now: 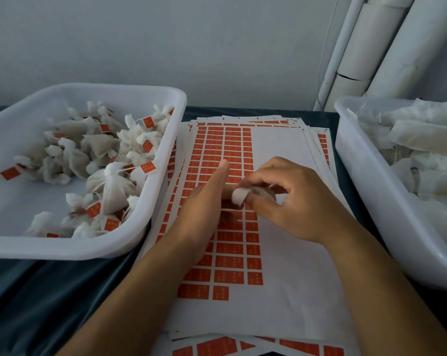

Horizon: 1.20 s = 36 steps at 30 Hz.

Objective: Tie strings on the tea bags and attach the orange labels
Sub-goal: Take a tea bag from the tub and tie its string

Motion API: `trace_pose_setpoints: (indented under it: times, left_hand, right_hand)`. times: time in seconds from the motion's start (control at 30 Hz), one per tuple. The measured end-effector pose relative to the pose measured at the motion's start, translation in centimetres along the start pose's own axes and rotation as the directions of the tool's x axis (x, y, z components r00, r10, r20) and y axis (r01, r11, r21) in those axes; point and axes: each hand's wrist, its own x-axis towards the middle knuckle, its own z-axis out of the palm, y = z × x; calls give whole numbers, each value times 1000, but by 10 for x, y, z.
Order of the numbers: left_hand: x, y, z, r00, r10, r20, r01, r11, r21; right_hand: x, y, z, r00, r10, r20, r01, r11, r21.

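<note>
A small white tea bag is pinched between the curled fingers of the right hand and the left hand, whose forefinger is held out straight while its other fingers, partly hidden, are closed on the bag. Beneath the fingers, a stack of label sheets with rows of orange labels is spread on the dark bench. Left of the fingers, tied and labelled bags are heaped in a white tray; to the right, flat untied bags are held in a second tray. A pale wall is seen behind.
</note>
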Motion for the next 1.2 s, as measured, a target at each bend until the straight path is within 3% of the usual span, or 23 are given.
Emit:
trace_pose_setpoints:
  times: [0.2,0.47,0.6,0.9,1.1,1.2]
  left_hand:
    - [-3,0,-1,997,61,44,-63,997,45]
    - [-4,-3,-4,949,236,209,-246,969,22]
    - [-5,-2,-4,943,282,176,-285,958,-11]
    - [-5,-1,-8,943,312,113,-280,932,-230]
    - [-7,2,-7,936,352,10,-344,921,-183]
    - [-8,3,-4,925,375,-58,-379,914,-144]
  right_hand:
    - [2,-2,2,997,56,-46,-54,998,45]
    - [2,-2,-8,987,157,-22,-141,934,327]
    - [2,-5,-9,985,170,14,-162,908,386]
    - [2,-12,-9,994,101,-40,-74,898,434]
    - [3,-11,-5,991,135,-11,-113,869,481]
    - [2,-10,-4,976,214,46,-201,794,574]
